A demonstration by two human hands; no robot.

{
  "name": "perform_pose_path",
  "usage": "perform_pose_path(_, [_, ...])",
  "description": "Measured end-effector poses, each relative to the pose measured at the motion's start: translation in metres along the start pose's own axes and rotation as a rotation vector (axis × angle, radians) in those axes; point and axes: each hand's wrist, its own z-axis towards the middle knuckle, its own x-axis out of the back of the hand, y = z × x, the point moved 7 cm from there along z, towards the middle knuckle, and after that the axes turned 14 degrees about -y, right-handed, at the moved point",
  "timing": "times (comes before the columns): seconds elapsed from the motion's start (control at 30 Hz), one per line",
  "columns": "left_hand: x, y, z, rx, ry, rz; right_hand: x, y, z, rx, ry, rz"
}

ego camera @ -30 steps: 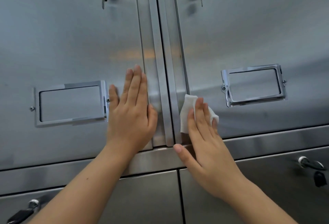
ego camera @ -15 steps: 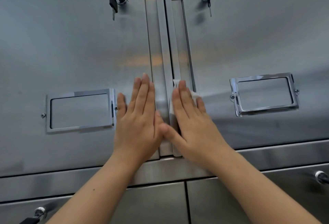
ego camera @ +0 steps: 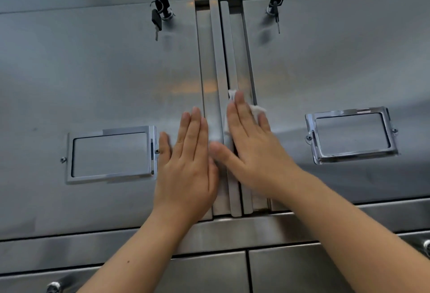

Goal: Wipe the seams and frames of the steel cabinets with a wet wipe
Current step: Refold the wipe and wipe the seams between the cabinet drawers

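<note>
Wipe [ego camera: 257, 109] pressed under the flat right hand [ego camera: 256, 153], seemingly on the centre seam [ego camera: 220, 59]; left hand [ego camera: 188, 167] flat, empty, beside it.

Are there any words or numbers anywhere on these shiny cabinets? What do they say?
No words or numbers can be read.
The left label holder: blank, no writing.
The right label holder: blank, no writing.
The left key and the right key: any marks are too small to read.
</note>
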Motion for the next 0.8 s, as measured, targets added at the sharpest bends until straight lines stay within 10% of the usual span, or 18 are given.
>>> perform_pose_path(0.8, [0.013,0.001,0.008,-0.035,0.054,-0.036,0.037,0.007,0.044,0.011,0.126,-0.186])
